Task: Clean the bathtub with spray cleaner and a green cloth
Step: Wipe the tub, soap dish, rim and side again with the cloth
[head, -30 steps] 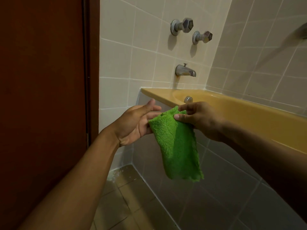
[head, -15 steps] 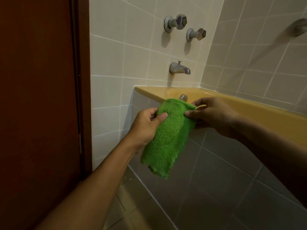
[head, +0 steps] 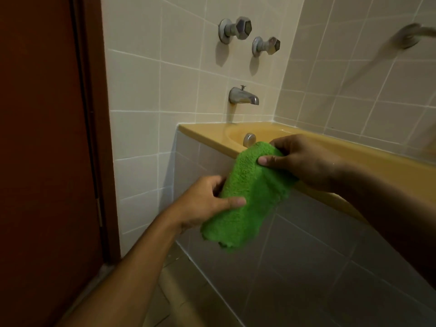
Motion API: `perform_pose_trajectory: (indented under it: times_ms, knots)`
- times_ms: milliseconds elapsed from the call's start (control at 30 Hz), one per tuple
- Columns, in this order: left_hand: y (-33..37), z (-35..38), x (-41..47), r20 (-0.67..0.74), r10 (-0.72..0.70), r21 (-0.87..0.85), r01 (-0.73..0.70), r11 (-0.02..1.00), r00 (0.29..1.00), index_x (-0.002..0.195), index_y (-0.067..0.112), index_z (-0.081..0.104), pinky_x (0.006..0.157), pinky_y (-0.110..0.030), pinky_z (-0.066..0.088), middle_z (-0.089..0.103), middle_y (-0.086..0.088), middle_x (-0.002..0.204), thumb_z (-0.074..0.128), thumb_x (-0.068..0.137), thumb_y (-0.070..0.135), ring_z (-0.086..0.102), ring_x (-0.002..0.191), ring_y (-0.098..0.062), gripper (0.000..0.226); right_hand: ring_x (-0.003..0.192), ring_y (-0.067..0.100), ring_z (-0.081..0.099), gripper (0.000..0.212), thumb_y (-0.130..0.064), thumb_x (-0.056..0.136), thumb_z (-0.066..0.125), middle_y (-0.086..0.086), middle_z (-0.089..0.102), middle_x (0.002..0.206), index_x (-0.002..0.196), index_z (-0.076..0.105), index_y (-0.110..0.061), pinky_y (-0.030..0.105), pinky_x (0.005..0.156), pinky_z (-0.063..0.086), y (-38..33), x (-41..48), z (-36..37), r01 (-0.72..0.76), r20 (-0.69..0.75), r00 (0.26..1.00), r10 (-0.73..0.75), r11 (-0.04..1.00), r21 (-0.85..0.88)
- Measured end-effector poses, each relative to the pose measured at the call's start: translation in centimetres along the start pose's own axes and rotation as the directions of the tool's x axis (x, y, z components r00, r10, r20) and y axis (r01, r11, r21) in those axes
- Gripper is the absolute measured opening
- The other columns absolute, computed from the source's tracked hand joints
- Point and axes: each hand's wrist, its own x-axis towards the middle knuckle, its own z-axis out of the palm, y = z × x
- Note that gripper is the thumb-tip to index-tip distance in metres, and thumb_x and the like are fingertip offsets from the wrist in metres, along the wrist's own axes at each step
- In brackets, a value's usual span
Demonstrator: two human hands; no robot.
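Fingers (head: 218, 185) of left hand (head: 203, 206) curl round the lower middle of the cloth (head: 252, 197), thumb laid across its front. Right hand (head: 306, 161) pinches cloth's top end: thumb on front, other fingers wrapped behind. Cloth green, fluffy, bunched into a thick band. It is held in the air between the hands and slants from upper right to lower left. Lower end hangs free with a ragged edge. Top end overlaps the tub (head: 207, 133) rim near its front corner; contact with rim cannot be told. Tub mustard yellow, front panel (head: 306, 267) grey tile. Round metal cap (head: 249, 139) inside tub, just beyond cloth's top. Spout (head: 244, 96) on end wall above tub, two knobs (head: 236, 28) higher. Brown door (head: 42, 138) at left.
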Motion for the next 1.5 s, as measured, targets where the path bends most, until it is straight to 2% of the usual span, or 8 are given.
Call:
perform_pose_trajectory:
  times_ms: [300, 467, 567, 667, 767, 1100, 1200, 1500]
  knots:
    - [2.9, 1.5, 5.5, 0.068, 0.016, -0.059, -0.012, 0.998, 0.998, 0.113, 0.003, 0.071, 0.075, -0.028, 0.061, 0.079, -0.011, 0.103, 0.081, 0.078, 0.010, 0.075, 0.091, -0.020, 0.037, 0.099, 0.037, 0.073, 0.046, -0.014, 0.076, 0.081, 0.029, 0.070, 0.112, 0.113, 0.065, 0.007, 0.040, 0.084, 0.063, 1.0, -4.4, -8.8, -0.280, 0.034, 0.957, 0.288, 0.891, 0.357]
    - [7.8, 4.2, 9.2, 0.176, 0.153, 0.074, -0.168, 0.983, 0.973, 0.094, 0.015, 0.077, 0.066, -0.019, 0.057, 0.079, 0.004, 0.086, 0.085, 0.073, 0.010, 0.074, 0.078, -0.007, 0.023, 0.095, 0.035, 0.074, 0.084, -0.011, 0.056, 0.089, 0.023, 0.071, 0.111, 0.129, 0.047, -0.018, 0.040, 0.075, 0.063, -0.4, -9.5, -12.2, -0.445, -0.070, 0.875, 0.480, 0.852, 0.275]
    - [11.5, 8.0, 10.6, 0.372, 0.191, 0.194, -0.277, 0.941, 0.908, 0.093, 0.021, 0.079, 0.069, -0.016, 0.056, 0.078, 0.011, 0.087, 0.085, 0.078, 0.006, 0.073, 0.082, -0.001, 0.022, 0.100, 0.024, 0.070, 0.096, -0.037, 0.055, 0.088, 0.005, 0.066, 0.114, 0.140, 0.044, -0.042, 0.038, 0.084, 0.060, -1.8, -12.6, -12.2, -0.514, -0.082, 0.857, 0.509, 0.854, -0.083]
    - [14.8, 12.8, 11.3, 0.579, 0.166, 0.313, -0.406, 0.859, 0.798, 0.099, 0.020, 0.081, 0.075, -0.018, 0.058, 0.078, 0.007, 0.093, 0.086, 0.080, 0.011, 0.072, 0.088, -0.004, 0.022, 0.096, 0.012, 0.066, 0.062, -0.056, 0.065, 0.082, -0.008, 0.068, 0.105, 0.122, 0.064, -0.043, 0.038, 0.085, 0.058, -1.8, -15.0, -11.3, -0.502, -0.132, 0.864, 0.485, 0.821, -0.272]
    - [16.9, 17.0, 11.0, 0.655, 0.148, 0.344, -0.466, 0.815, 0.741, 0.098, 0.022, 0.080, 0.077, -0.027, 0.061, 0.078, 0.007, 0.092, 0.089, 0.076, 0.015, 0.073, 0.087, -0.008, 0.025, 0.084, 0.013, 0.068, 0.013, -0.037, 0.087, 0.077, -0.005, 0.073, 0.089, 0.094, 0.074, -0.026, 0.042, 0.077, 0.057, -0.5, -18.1, -10.8, -0.493, -0.282, 0.865, 0.415, 0.805, -0.329]
    - [15.5, 27.9, 5.1, 0.684, 0.130, 0.124, -0.289, 0.949, 0.718, 0.098, 0.003, 0.071, 0.061, -0.020, 0.056, 0.075, -0.001, 0.078, 0.080, 0.067, 0.027, 0.071, 0.072, -0.009, 0.040, 0.088, 0.026, 0.072, 0.030, -0.026, 0.076, 0.067, 0.010, 0.073, 0.095, 0.104, 0.066, -0.014, 0.041, 0.079, 0.058, 2.1, -33.6, -11.7, -0.407, -0.349, 0.772, 0.531, 0.835, 0.371]
    - [15.7, 33.4, 1.9, 0.678, 0.215, -0.056, -0.243, 0.969, 0.703, 0.098, 0.000, 0.071, 0.064, -0.025, 0.059, 0.077, -0.007, 0.082, 0.081, 0.064, 0.017, 0.074, 0.075, -0.014, 0.039, 0.104, 0.028, 0.074, 0.045, -0.032, 0.089, 0.076, 0.009, 0.075, 0.114, 0.128, 0.062, -0.017, 0.046, 0.091, 0.059, 1.8, -38.4, -12.1, -0.449, -0.277, 0.771, 0.574, 0.798, 0.402]
    - [19.3, 51.2, -4.0, 0.789, 0.219, -0.198, -0.100, 0.975, 0.574, 0.101, 0.003, 0.074, 0.074, -0.029, 0.063, 0.078, -0.012, 0.095, 0.078, 0.070, -0.004, 0.076, 0.087, -0.021, 0.033, 0.097, 0.037, 0.074, 0.023, -0.012, 0.096, 0.062, 0.020, 0.076, 0.105, 0.116, 0.068, -0.005, 0.048, 0.086, 0.061, 3.1, -56.5, -15.7, -0.343, -0.526, 0.585, 0.618, 0.775, 0.530]
